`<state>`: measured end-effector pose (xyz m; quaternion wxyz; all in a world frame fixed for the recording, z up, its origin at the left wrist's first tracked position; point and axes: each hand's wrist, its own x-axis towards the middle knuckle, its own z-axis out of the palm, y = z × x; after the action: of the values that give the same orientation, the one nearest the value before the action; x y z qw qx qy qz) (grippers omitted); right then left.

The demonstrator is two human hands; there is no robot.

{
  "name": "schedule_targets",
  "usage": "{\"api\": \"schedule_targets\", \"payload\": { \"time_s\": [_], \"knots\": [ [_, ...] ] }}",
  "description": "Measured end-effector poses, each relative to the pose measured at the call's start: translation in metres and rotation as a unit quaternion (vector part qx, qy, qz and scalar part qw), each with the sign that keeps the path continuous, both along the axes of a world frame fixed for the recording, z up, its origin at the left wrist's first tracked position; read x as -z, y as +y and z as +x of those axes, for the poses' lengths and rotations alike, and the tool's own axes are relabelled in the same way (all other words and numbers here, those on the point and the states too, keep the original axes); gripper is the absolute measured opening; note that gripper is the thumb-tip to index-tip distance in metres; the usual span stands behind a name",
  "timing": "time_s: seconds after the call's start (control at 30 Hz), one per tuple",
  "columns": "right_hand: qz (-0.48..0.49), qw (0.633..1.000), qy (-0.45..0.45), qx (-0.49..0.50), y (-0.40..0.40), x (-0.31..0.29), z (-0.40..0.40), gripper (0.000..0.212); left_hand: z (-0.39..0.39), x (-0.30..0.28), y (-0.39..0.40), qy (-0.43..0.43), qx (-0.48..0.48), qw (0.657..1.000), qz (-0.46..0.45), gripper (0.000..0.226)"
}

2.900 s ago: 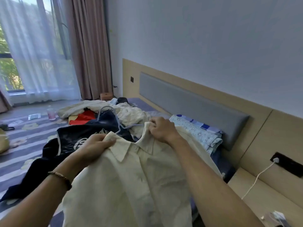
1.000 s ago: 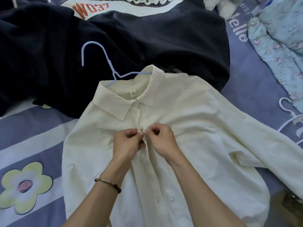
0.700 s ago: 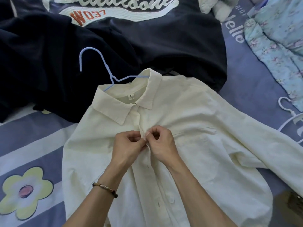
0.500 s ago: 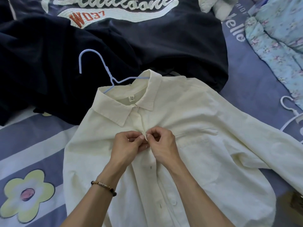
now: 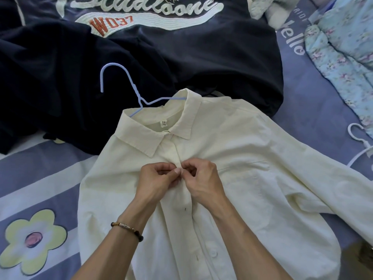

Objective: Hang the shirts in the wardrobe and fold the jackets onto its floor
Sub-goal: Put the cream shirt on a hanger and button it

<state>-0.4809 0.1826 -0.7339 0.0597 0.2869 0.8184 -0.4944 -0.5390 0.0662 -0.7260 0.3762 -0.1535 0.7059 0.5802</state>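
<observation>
A cream collared shirt lies front up on the bed with a light blue hanger inside its neck, the hook sticking out up and left. My left hand and my right hand meet at the placket below the collar, each pinching the fabric edge at a button. A dark navy jacket with white lettering lies spread behind the shirt, partly under its collar.
The bedcover is purple and white striped with a yellow flower print. A pale blue floral garment lies at the right, and a white hanger pokes in at the right edge. A pale bundle sits at the top.
The shirt was held up by its collar earlier and now lies flat on the bed with the hanger in it. In the last second my hands have stayed pinching the placket, barely shifting.
</observation>
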Motion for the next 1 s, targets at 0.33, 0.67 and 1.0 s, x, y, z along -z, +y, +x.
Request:
{"api": "schedule_targets", "payload": {
  "time_s": [0.33, 0.67, 1.0],
  "knots": [
    [-0.009, 0.998, -0.052, 0.024, 0.005, -0.005, -0.005, 0.006, 0.005, 0.004, 0.005, 0.050, 0.021, 0.998, -0.041, 0.016],
    [-0.151, 0.966, -0.114, 0.177, 0.027, -0.004, 0.042, 0.016, 0.046, 0.003, 0.003, 0.192, 0.184, 0.938, -0.223, 0.036],
    [-0.030, 0.997, -0.075, 0.012, -0.010, 0.007, 0.094, 0.011, 0.070, 0.015, -0.004, 0.148, 0.205, 0.914, -0.317, 0.011]
  ]
}}
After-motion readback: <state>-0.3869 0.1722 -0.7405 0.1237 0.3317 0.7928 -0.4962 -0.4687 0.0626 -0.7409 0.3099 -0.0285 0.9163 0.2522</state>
